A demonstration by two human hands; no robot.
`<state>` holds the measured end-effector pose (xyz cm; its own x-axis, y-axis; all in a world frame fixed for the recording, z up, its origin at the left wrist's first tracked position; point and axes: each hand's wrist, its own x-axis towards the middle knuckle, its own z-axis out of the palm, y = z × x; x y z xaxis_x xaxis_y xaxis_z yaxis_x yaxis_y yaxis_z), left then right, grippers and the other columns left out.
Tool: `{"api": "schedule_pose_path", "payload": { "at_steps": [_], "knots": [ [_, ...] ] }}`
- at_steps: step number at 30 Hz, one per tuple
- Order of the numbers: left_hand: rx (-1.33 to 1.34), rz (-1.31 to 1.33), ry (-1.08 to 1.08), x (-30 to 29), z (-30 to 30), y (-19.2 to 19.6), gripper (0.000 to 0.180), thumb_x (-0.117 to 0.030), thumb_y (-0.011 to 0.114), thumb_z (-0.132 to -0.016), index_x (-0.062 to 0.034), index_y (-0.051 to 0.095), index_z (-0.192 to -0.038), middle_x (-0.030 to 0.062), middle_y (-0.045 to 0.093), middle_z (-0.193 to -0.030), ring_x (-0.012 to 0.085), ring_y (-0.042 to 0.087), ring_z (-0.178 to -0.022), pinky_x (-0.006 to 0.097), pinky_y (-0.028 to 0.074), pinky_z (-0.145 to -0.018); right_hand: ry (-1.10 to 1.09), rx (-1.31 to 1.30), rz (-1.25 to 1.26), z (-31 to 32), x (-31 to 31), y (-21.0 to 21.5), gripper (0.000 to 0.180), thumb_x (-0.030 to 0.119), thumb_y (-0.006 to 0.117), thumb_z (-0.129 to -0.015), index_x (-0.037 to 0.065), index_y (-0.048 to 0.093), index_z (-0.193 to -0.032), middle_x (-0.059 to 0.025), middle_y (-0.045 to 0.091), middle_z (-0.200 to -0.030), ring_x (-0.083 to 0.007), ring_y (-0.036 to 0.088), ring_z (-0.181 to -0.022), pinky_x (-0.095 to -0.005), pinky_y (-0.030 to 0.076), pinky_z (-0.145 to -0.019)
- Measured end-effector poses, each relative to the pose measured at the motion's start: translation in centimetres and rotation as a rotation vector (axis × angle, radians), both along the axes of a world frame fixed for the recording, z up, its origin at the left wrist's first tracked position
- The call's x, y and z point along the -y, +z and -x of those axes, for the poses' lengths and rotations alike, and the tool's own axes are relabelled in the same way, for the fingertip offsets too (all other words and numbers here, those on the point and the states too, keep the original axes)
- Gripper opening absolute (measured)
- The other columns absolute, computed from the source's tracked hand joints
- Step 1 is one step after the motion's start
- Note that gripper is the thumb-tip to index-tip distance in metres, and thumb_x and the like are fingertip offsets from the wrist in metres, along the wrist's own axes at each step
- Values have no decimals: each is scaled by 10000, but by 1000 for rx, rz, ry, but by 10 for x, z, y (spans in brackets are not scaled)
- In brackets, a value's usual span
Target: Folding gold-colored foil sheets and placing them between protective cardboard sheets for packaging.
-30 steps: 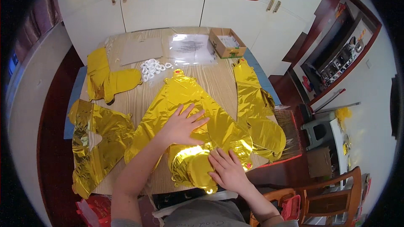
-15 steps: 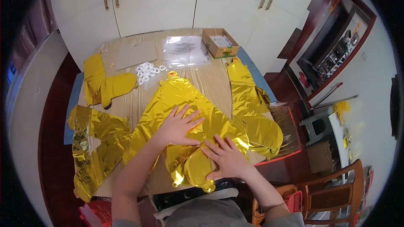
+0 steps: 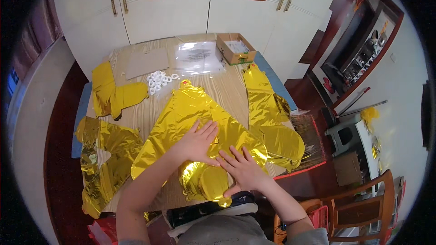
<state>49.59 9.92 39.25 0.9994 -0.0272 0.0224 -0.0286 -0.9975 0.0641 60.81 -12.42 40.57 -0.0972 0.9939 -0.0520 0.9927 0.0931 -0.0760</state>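
Bench (image 3: 229,88): light wood, fills the middle of the view, white cupboards behind at 12 o'clock.

Large gold foil balloon (image 3: 190,118): deflated, lies flat at the centre of the bench, its lower end folded into a crumpled wad at 6 o'clock near the bench edge.

Other gold foil balloons: one at 3 o'clock (image 3: 270,118), one at 9 o'clock (image 3: 102,154), one at 10 o'clock (image 3: 111,93). All lie apart from the central one.

Clear plastic sheet (image 3: 198,56) and small cardboard box (image 3: 235,48) at 12 o'clock; a cluster of white rings (image 3: 159,80) at 11 o'clock.

Left hand (image 3: 197,141): fingers spread, palm pressed flat on the foil, nothing gripped. Right hand (image 3: 244,169): also spread and flat, touching the foil just above the wad.

Judgement: the step is flattening and folding the balloon. Next move likely calls for pressing the fold down evenly while one palm pins the sheet.
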Motion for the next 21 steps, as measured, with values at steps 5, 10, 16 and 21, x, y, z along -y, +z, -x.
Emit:
{"api": "schedule_pose_path", "payload": {
  "at_steps": [5,10,16,21],
  "knots": [
    [-1,28,5,0,-1,-7,1231,-815,566,-671,82,251,-1452,228,219,-1548,333,179,-1456,537,108,-1166,-5,-12,-21,0,1,1,1155,832,550,-650,62,308,-1477,-130,313,-1528,-388,243,-1418,-596,160,-1130],
    [11,54,10,0,1,-8,1233,-807,582,-666,89,251,-1446,237,213,-1547,345,181,-1453,538,106,-1166,19,-7,-86,4,13,-6,1028,781,510,-744,52,359,-1452,-115,363,-1504,-364,266,-1414,-583,177,-1129],
    [10,50,11,-1,1,-7,1230,-828,545,-673,70,248,-1459,217,206,-1556,323,172,-1459,537,104,-1168,115,-109,-76,11,39,-1,765,588,543,-862,80,421,-1421,-75,419,-1473,-267,327,-1401,-542,208,-1138],
    [14,60,6,-1,1,-8,1259,-846,543,-659,84,241,-1452,234,206,-1551,339,178,-1455,540,111,-1164,182,-120,-277,18,51,-18,485,297,690,-820,106,598,-1256,-21,594,-1296,-182,506,-1274,-448,304,-1123]
  ]
}}
